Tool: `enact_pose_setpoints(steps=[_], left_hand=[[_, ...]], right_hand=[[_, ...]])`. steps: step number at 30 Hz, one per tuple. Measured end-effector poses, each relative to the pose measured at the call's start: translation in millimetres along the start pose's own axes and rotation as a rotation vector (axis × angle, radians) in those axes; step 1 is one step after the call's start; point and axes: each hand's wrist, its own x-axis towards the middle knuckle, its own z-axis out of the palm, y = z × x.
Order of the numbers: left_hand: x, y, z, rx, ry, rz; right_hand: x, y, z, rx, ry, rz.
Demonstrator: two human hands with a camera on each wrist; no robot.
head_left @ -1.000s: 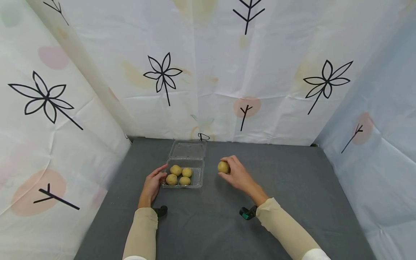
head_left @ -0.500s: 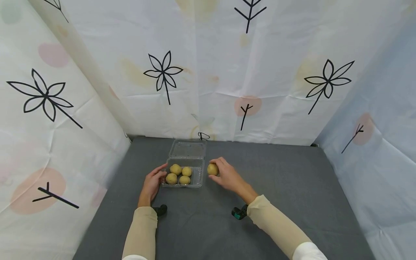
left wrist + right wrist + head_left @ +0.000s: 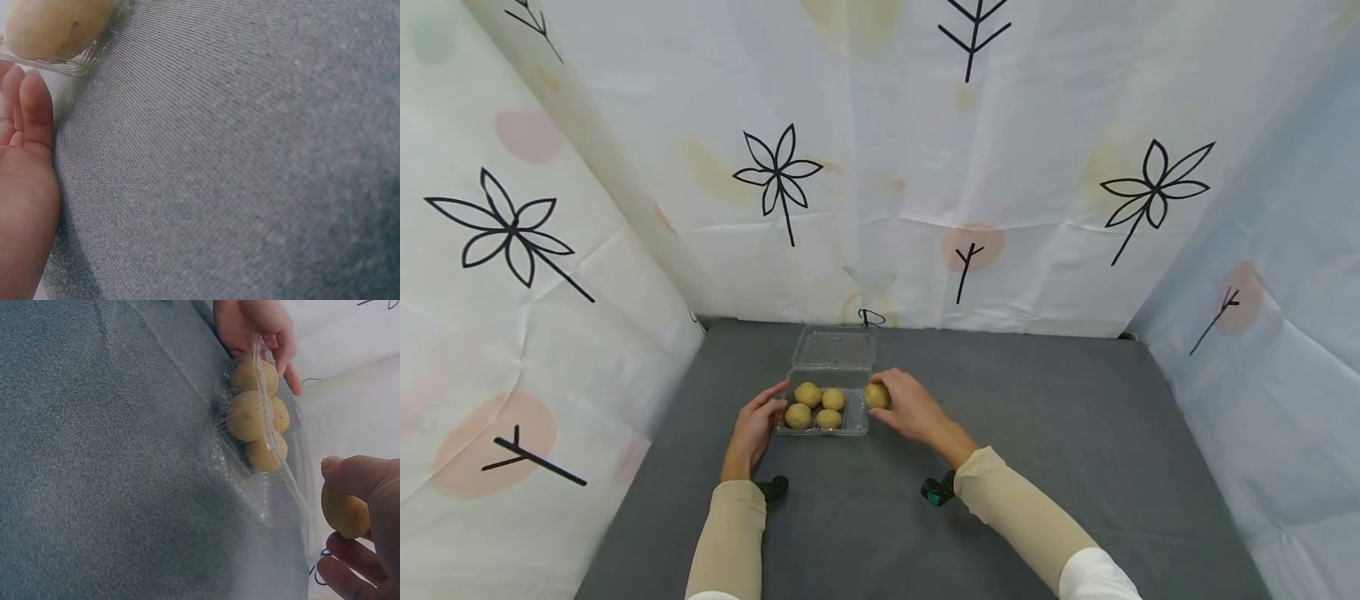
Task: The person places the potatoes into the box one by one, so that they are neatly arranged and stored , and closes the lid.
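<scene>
A clear plastic clamshell box (image 3: 856, 421) lies with its lid tipped back, and several small yellow potatoes (image 3: 808, 394) fill its left part. My left hand (image 3: 752, 429) rests against the box's left side, its fingers fairly straight along the wall. Between thumb and fingers, my right hand (image 3: 913, 410) holds another potato (image 3: 877, 395) at the right rim of the box. The right wrist view shows this held potato (image 3: 345, 512) apart from those inside. In the left wrist view, the left fingers (image 3: 36, 103) are by a box corner with one potato (image 3: 56, 28) behind the plastic.
The box stands on a dark grey cloth-covered table (image 3: 1037, 417), near its back edge. White printed curtains (image 3: 895, 167) hang behind the table and on both sides. The clear lid (image 3: 835, 346) lies toward the back curtain.
My right hand has moved left with the potato, from beside the box to its right rim. The left hand and the box have stayed in place.
</scene>
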Motion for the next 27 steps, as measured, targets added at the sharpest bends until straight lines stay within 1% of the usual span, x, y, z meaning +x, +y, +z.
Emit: enact_pose_setpoints(steps=[4, 12, 14, 17, 21, 23, 27], left_hand=[[0.5, -2.9, -2.1, 0.004, 0.0, 0.015], [0.3, -2.5, -4.6, -0.004, 0.017, -0.012], [0.1, -2.6, -4.7, -0.003, 0.015, -0.009], [0.3, -2.4, -3.7, -0.013, 0.011, 0.001], [1.9, -1.2, -0.3, -0.043, 0.009, -0.006], [1.0, 0.9, 0.9, -0.059, 0.003, -0.021], [-5.6, 13.2, 3.0, -0.068, -0.02, -0.046]], right_hand=[[3.1, -0.5, 5.2, 0.023, -0.003, -0.003], [10.9, -4.5, 15.6, 0.042, -0.009, -0.006], [13.4, -5.6, 18.4, 0.047, -0.007, -0.009], [16.7, -7.2, 22.7, 0.048, -0.005, -0.013], [19.6, -9.1, 29.4, 0.052, -0.018, -0.003], [20.2, -9.5, 33.3, 0.055, -0.023, 0.001], [21.0, -8.5, 38.9, 0.067, -0.014, 0.004]])
